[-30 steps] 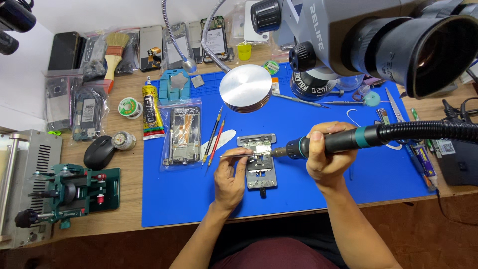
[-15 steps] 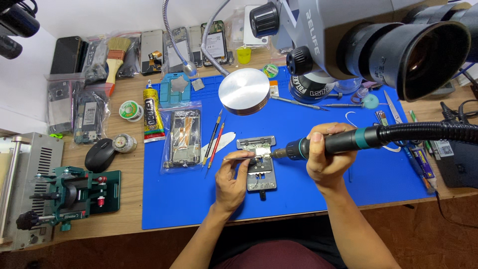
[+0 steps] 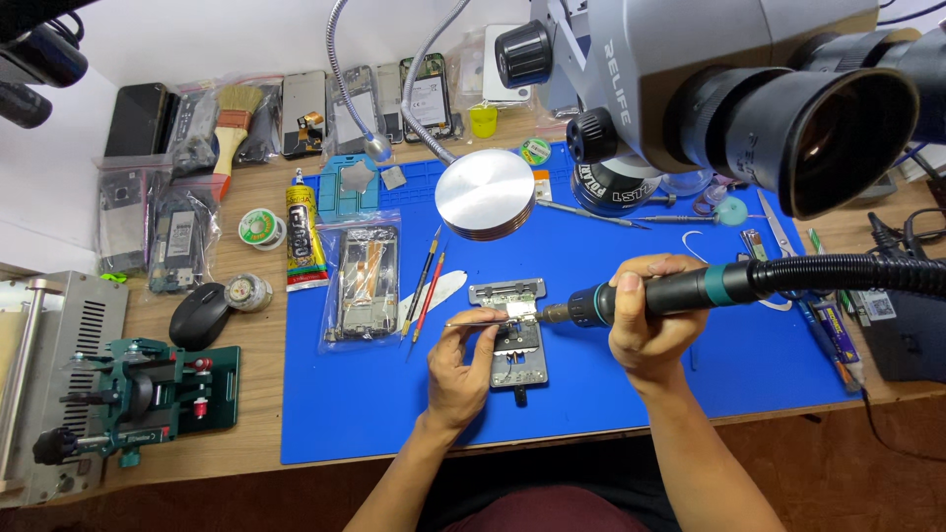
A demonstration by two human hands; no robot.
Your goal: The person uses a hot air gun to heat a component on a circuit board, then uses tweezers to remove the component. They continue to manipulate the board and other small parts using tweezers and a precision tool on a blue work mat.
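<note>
1. At the far left of the frame, a grey metal machine (image 3: 59, 374) stands on the wooden bench, with a green clamping jig (image 3: 148, 394) just beside it at the lower left.
2. Right of those, a black mouse (image 3: 199, 315) lies near a small solder reel (image 3: 247, 292), and above them are bagged phone parts (image 3: 148, 236) and a brush (image 3: 235, 118) at the upper left.
3. The blue work mat (image 3: 374, 414) fills the middle. On its left part lie a yellow glue tube (image 3: 304, 241) and a phone frame in a clear bag (image 3: 363, 281), with 2 thin red-handled tools (image 3: 426, 291) beside the bag.
4. The left hand (image 3: 461, 369), low in the centre, pinches a pair of tweezers (image 3: 483, 320) whose tips reach onto the board holder.
5. The board holder (image 3: 514, 340), a small metal fixture with a circuit board clamped in it, sits in the centre of the mat, touching the left hand's fingers.
6. The right hand (image 3: 645, 330), right of centre, is clenched around the hot-air handpiece (image 3: 641, 296); its nozzle points left at the top of the holder, close to the tweezer tips.
7. The handpiece's black hose (image 3: 847, 271) runs off to the right edge.
8. A microscope head (image 3: 709, 89) looms across the upper right.
</note>
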